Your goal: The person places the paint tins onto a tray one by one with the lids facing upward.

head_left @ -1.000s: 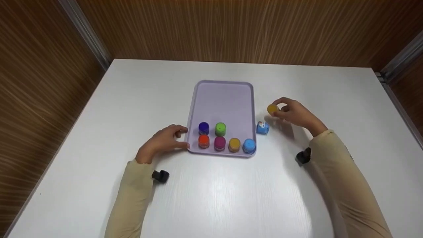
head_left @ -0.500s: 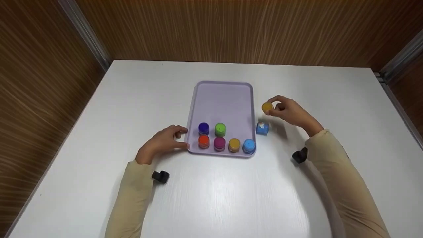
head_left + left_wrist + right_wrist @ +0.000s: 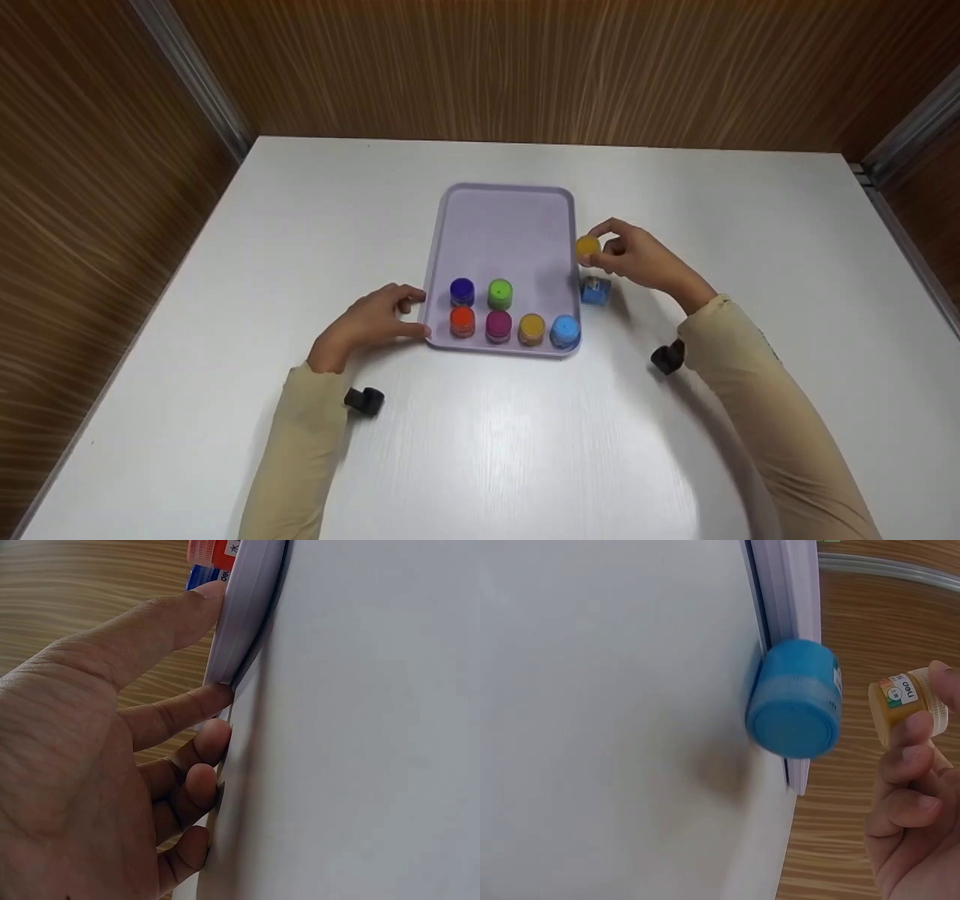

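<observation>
My right hand (image 3: 641,259) pinches a small yellow paint jar (image 3: 587,246) between thumb and fingers, at the right rim of a lilac tray (image 3: 510,217). The right wrist view shows the jar's label (image 3: 901,692) and ribbed lid, with the jar raised above the table. Below that hand, a blue paint jar (image 3: 596,291) lies on its side against the tray's outer edge. My left hand (image 3: 367,319) touches the tray's left side, its thumb (image 3: 165,630) and index finger at the rim and the other fingers loosely bent.
Along the tray's near edge stand red (image 3: 463,321), magenta (image 3: 499,326), yellow (image 3: 532,329) and light blue (image 3: 565,331) jars. Behind them are a dark blue jar (image 3: 462,291) and a green jar (image 3: 500,293). Wood-grain panels (image 3: 525,71) border the white table (image 3: 480,450).
The right hand has carried the yellow jar leftward from the table's right side to the tray's right rim. The left hand, tray and other jars have stayed put.
</observation>
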### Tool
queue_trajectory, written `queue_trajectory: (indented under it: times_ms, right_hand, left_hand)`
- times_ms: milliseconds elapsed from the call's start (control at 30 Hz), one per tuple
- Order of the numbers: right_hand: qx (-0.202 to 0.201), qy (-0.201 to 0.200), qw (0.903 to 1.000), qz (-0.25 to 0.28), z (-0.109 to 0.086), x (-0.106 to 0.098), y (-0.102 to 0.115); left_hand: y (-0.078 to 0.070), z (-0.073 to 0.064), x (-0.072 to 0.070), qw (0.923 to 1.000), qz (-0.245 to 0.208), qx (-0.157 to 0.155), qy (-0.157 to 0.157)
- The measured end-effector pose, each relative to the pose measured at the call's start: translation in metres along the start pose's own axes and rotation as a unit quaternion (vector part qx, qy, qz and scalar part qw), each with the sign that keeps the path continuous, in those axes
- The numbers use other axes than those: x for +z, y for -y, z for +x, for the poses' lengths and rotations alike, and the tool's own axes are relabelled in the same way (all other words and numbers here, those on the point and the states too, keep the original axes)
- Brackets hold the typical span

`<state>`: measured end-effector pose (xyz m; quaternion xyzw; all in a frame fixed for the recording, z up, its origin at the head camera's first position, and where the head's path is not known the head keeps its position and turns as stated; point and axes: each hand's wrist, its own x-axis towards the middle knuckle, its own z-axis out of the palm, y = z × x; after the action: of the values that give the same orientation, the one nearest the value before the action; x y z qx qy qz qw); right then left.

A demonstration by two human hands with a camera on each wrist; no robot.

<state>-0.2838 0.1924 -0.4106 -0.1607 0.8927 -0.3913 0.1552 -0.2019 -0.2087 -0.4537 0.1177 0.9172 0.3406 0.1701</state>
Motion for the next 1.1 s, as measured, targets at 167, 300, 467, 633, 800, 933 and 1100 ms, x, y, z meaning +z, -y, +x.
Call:
queue_trajectory:
  times_ms: [167,300,467,633,800,933,1100]
  right_hand:
    - [0.001,0.015,0.9999,-0.001,0.002,0.007,0.009]
    - [-0.001,0.032,0.9994,0.009,0.004,0.012,0.014]
    - [-0.008,0.058,0.9981,0.018,0.005,0.018,0.018]
    - [-0.019,0.069,0.9974,0.008,0.005,0.025,0.022]
    - [-0.025,0.078,0.9967,0.007,0.008,0.032,0.025]
    - [-0.037,0.078,0.9962,-0.006,0.009,0.039,0.026]
    - [-0.074,0.068,0.9945,-0.027,0.01,0.045,0.026]
  left_hand:
    - [0.0,-0.001,0.0,1.0,0.0,0.003,-0.002]
    - [0.0,-0.001,0.0,1.0,-0.001,0.005,-0.004]
    - [-0.001,0.0,0.0,1.0,0.0,0.005,-0.003]
    - [-0.001,0.0,-0.001,0.9999,0.006,0.013,-0.004]
    - [0.0,0.0,-0.001,0.9999,0.003,0.014,-0.006]
    - [-0.001,0.0,-0.001,0.9999,0.002,0.011,-0.006]
    - [0.001,0.0,0.0,0.9999,0.003,0.013,-0.006]
